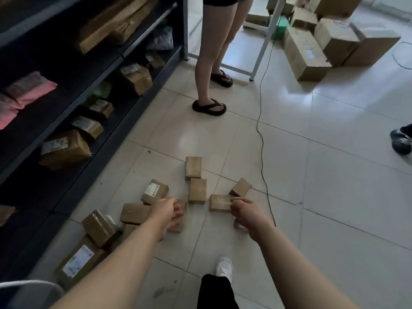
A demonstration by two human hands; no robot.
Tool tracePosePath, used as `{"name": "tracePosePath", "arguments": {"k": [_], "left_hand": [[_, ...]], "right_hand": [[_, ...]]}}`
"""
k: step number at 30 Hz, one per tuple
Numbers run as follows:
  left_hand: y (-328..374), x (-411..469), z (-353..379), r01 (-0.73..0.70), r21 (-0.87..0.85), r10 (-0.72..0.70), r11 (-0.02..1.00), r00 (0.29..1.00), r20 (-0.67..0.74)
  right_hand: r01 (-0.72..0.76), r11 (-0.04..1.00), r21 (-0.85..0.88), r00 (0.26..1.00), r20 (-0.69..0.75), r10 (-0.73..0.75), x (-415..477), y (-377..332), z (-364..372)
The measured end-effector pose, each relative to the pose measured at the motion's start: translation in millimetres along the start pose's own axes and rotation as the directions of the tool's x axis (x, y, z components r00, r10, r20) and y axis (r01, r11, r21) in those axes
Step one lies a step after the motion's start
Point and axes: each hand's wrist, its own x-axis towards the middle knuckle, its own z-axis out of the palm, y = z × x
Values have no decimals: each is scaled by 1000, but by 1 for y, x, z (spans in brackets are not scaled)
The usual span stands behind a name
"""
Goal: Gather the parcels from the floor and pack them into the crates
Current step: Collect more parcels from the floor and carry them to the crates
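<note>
Parcel [219, 202] lies flat at fingers [236, 202] of right hand [247, 214].

It was a parcel storeroom: dark metal shelving [185, 30] held labelled brown wrapped packages [64, 150] and pink plastic mailers [31, 90], large cardboard cartons [307, 52] were heaped together, and small brown taped parcels [197, 190] littered the pale tiled floor [334, 175].
</note>
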Motion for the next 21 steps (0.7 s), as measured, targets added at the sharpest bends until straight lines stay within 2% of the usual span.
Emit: {"name": "tracePosePath", "arguments": {"k": [6,9,16,19,21], "left_hand": [[-16,160,53,86,-102,-89,991,996,-26],[-36,254,72,85,-110,-88,990,996,-25],[-86,462,94,29,13,-29,999,1000,-2],[-99,531,101,-31,98,35,995,999,-32],[-108,563,106,-45,172,45,984,999,5]], "right_hand": [[-57,998,-38,998,39,59,170,28,21],[-72,996,-51,997,29,73,255,56,41],[-40,998,-54,998,36,42,446,137,102],[6,990,-144,999,39,-1,514,159,122],[32,955,-296,997,83,-8,549,172,134]]}}
